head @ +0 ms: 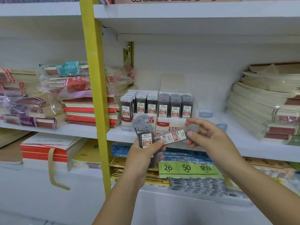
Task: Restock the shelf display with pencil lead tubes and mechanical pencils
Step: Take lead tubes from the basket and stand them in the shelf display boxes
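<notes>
My left hand (142, 157) grips a bunch of several grey pencil lead tubes (144, 132) marked 0.7 HB, held upright in front of the shelf edge. My right hand (209, 135) pinches one single lead tube (174, 136) lying sideways, its left end touching the bunch. Behind them on the middle shelf stand two display boxes: the left box (128, 125) holds rows of 0.5 tubes (140, 103), the right box (170, 125) holds rows of 0.7 tubes (175, 105). No mechanical pencils are in view.
A yellow upright post (95, 88) divides the shelving. Stacks of notebooks (90, 109) lie left of the boxes, and wrapped exercise books (266, 108) are piled at right. Blue and green label sheets (188, 168) fill the shelf below. Two small blue tags (205, 114) sit right of the boxes.
</notes>
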